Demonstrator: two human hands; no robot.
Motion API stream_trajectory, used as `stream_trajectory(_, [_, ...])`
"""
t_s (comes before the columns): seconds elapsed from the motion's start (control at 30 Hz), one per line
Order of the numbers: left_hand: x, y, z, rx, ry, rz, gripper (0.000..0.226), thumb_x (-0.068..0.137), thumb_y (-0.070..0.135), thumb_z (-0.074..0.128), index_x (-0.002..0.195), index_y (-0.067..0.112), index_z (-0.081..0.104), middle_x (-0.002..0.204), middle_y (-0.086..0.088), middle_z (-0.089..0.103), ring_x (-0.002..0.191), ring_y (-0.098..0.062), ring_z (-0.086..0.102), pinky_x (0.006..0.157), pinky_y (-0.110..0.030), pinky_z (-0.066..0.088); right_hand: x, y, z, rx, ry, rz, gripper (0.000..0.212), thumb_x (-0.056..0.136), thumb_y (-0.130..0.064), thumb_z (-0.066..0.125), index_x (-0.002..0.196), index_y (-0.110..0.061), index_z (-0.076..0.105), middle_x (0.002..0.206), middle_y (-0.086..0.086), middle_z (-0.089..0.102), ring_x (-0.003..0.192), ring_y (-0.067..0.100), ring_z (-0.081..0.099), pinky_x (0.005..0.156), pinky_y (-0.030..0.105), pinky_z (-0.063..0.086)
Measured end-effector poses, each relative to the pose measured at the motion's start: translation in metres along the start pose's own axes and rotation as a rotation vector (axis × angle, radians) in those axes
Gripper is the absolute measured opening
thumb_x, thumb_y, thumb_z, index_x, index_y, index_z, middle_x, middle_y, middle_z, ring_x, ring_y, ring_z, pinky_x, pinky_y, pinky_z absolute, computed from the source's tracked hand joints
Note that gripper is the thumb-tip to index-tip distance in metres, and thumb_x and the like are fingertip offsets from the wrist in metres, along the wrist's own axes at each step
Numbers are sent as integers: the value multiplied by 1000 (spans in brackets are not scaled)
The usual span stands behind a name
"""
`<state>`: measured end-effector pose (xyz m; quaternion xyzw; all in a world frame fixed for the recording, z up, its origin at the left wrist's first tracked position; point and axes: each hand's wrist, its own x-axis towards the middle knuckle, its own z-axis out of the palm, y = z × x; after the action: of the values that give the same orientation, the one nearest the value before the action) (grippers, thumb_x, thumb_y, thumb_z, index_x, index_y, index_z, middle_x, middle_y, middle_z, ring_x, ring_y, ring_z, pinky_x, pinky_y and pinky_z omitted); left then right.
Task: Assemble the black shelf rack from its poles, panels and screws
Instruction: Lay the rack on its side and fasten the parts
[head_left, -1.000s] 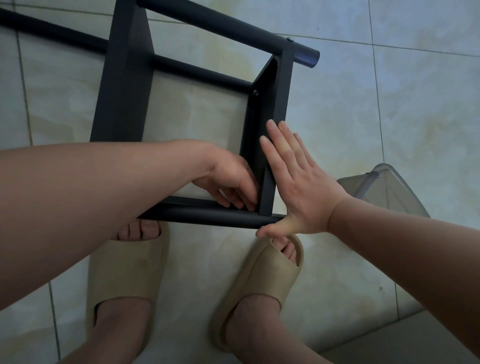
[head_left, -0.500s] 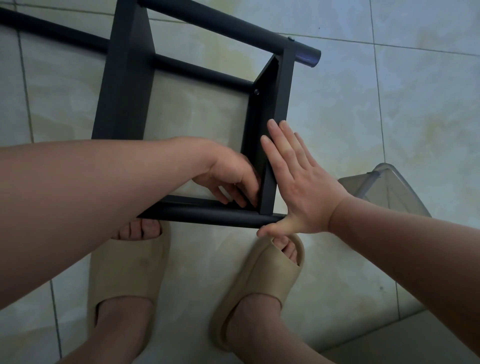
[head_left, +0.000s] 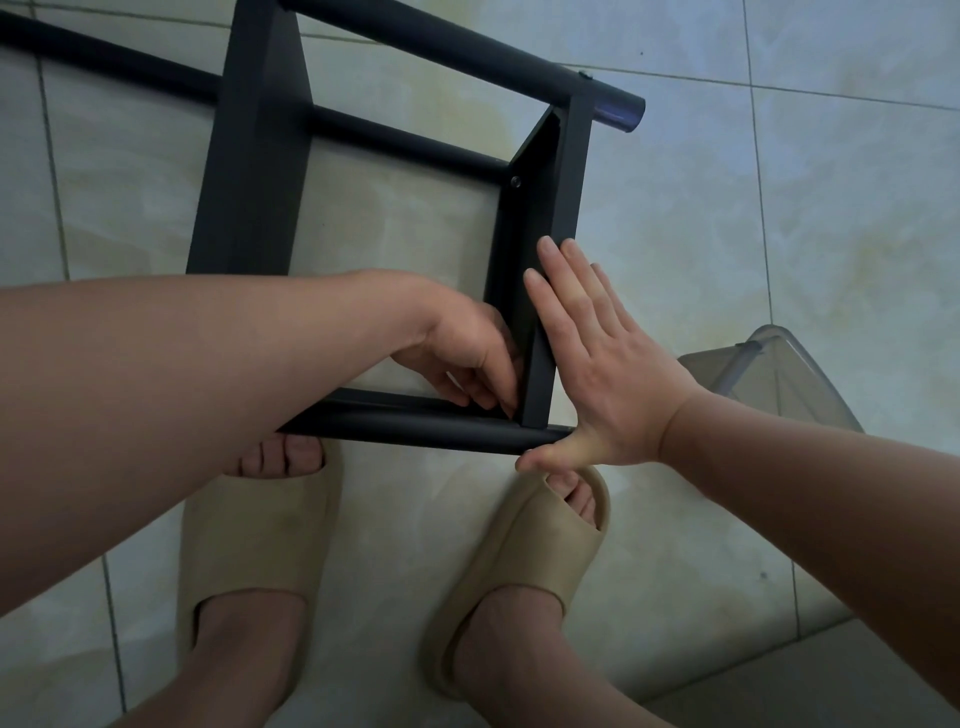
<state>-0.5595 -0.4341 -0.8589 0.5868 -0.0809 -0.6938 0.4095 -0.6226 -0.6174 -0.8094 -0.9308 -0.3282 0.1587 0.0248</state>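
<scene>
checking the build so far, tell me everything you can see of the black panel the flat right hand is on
The black panel is flat, narrow and matte, metal by the look, standing on edge and spanning crosswise from the near pole to the far pole. A screw head shows on its inner face near the far end. The right hand presses flat against its outer side, and the left hand curls its fingers at its inner near corner; what they hold is hidden.

Rack poles (head_left: 415, 434): black tube, smooth, matt with faint sheen, metal-looking. Rack panels (head_left: 249, 156): black, flat, matt. Pale floor tiles (head_left: 779, 208): marbled, glazed, glossy. Beige slippers (head_left: 254, 540), 6 o'clock: matt, smooth moulded foam. Clear container (head_left: 779, 384), 3 o'clock: smooth plastic.
</scene>
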Motion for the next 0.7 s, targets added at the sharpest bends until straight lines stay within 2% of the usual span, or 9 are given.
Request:
stream_trajectory(0.2, [0, -3, 0, -33, -6, 5, 14, 87, 5, 69, 90, 19, 70, 82, 4, 72, 88, -15, 65, 88, -32, 49, 0, 1, 1, 4, 11, -5, 139, 69, -95, 45, 158, 7, 9, 166, 27, 0, 155, 44, -3, 124, 61, 14])
stream_trajectory(0.37, [-2, -3, -1, -85, -46, -76, 9, 91, 23, 65, 91, 25, 74, 87, 9, 75, 96, -14, 65, 91, -34, 48, 0, 1, 1, -4, 1, -4, 139, 70, -96, 43, 158, 6, 7, 166, 26, -2, 155, 44, -4, 124, 61, 13])
stream_trajectory(0.53, [-2, -2, 2, -15, -39, -90, 6, 92, 20, 66, 93, 20, 72, 78, 8, 73, 80, -12, 63, 82, -30, 48, 0, 0, 0, -9, -1, -3, 139, 70, -96, 40, 158, 6, 6, 166, 27, -2, 155, 43, -4, 124, 61, 13])
stream_trajectory(0.7, [0, 1, 2, 0, -12, -56, 13, 89, 11, 69, 101, 14, 72, 78, 5, 71, 77, -11, 60, 81, -27, 49, 0, 0, 0, -11, 3, -3, 139, 70, -96, 41, 158, 6, 7, 166, 27, -1, 155, 43, -4, 124, 60, 12])
